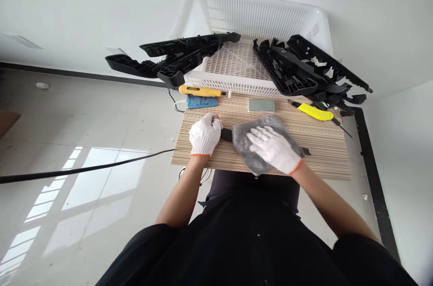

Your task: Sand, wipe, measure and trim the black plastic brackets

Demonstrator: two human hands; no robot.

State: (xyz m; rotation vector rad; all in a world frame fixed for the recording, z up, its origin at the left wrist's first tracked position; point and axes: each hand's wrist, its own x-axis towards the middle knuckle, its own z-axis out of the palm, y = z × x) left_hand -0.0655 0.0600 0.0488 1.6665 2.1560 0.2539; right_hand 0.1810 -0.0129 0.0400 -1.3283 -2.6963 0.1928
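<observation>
My left hand point(205, 135), in a white knit glove with an orange cuff, is closed around the left end of a long black plastic part point(226, 135) lying on the wooden board. A grey cloth point(246, 146) covers the middle of that part, and its right tip point(306, 151) sticks out beyond the cloth. My right hand point(272, 147), also gloved, lies flat on top of the cloth with its fingers stretched out. Much of the black part is hidden under the cloth.
A white plastic basket point(237, 82) stands behind the striped board point(324, 159), with black plastic parts point(189, 53) on its left and more black parts point(294, 69) on its right. A yellow electric screwdriver point(199, 91), blue box point(202, 102), grey-green rectangular object point(261, 105) and yellow utility knife point(315, 111) lie nearby.
</observation>
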